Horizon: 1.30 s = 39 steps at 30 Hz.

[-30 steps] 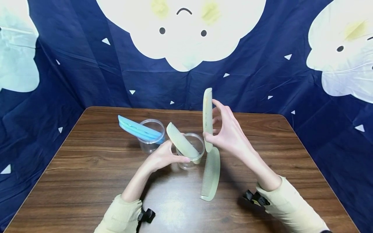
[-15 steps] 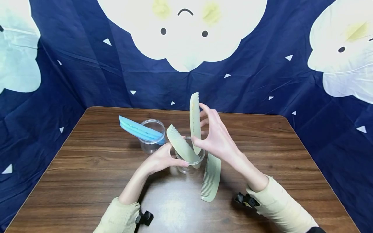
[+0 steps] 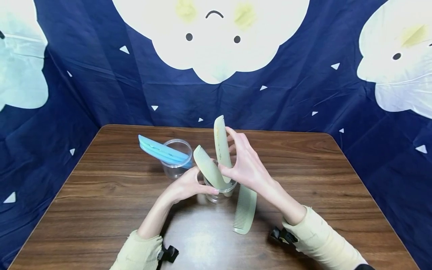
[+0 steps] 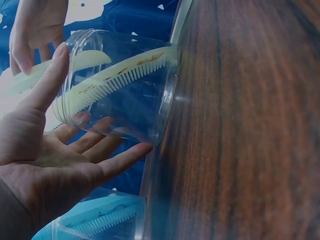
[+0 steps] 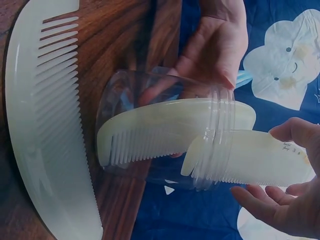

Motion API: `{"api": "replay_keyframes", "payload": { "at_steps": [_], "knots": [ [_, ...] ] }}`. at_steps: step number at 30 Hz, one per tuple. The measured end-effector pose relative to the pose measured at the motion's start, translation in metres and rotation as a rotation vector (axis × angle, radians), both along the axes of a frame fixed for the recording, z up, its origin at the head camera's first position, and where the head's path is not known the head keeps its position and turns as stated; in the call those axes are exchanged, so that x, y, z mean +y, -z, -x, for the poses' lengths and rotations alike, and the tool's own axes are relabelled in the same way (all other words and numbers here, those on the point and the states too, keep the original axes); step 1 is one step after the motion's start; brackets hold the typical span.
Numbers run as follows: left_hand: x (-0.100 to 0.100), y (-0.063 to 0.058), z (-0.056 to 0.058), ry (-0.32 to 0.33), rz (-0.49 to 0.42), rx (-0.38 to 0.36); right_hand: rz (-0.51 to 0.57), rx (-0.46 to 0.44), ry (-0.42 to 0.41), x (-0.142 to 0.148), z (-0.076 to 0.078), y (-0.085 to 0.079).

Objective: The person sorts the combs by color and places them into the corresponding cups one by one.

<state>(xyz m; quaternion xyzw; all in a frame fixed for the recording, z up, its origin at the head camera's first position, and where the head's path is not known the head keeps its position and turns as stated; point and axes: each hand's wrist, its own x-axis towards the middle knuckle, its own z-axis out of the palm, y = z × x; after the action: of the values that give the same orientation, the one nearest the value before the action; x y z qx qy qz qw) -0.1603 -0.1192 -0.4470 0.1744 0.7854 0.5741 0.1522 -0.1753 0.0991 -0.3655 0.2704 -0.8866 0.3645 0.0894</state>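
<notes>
My left hand [image 3: 187,184] holds a clear plastic jar [image 4: 135,107] round its side, thumb by the rim and fingers beneath in the left wrist view. A pale green comb [image 3: 210,168] leans inside this jar, its upper end sticking out to the left. My right hand [image 3: 245,161] pinches a second pale green comb [image 3: 221,144] between thumb and fingers. That comb stands nearly upright, its lower end inside the jar's mouth, as the right wrist view [image 5: 192,157] shows. Just right of the jar, a third pale green comb [image 3: 245,210] lies on the table.
Behind my left hand stands another clear jar [image 3: 177,170] with light blue combs [image 3: 162,150] slanting out to the left. The brown wooden table [image 3: 111,210] ends at a dark blue cloth backdrop [image 3: 111,86] with white clouds.
My right hand has carried its comb leftward and down, from above the comb on the table into the jar's mouth. My left hand stays on the jar, almost unmoved.
</notes>
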Motion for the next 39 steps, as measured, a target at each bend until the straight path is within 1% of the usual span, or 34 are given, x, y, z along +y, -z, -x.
{"api": "replay_keyframes", "payload": {
  "at_steps": [11,19,25,31,36,39],
  "knots": [
    [0.003,0.001,0.001,0.011,-0.009,0.015,-0.075,-0.002,0.02,0.0,-0.002,0.011],
    [0.003,0.001,-0.001,0.009,-0.006,-0.012,-0.124,-0.032,0.031,-0.001,-0.003,0.02],
    [0.001,-0.001,-0.002,0.002,-0.006,-0.019,-0.139,-0.011,0.018,-0.002,-0.002,0.025],
    [0.001,-0.002,0.0,0.011,-0.004,-0.016,-0.158,0.009,0.022,-0.003,-0.003,0.03],
    [0.0,-0.003,0.0,-0.006,0.006,-0.039,-0.163,-0.008,0.029,-0.001,-0.005,0.032],
    [0.0,-0.002,-0.001,-0.016,0.012,-0.03,-0.154,-0.02,0.039,0.004,-0.006,0.034]
  ]
}}
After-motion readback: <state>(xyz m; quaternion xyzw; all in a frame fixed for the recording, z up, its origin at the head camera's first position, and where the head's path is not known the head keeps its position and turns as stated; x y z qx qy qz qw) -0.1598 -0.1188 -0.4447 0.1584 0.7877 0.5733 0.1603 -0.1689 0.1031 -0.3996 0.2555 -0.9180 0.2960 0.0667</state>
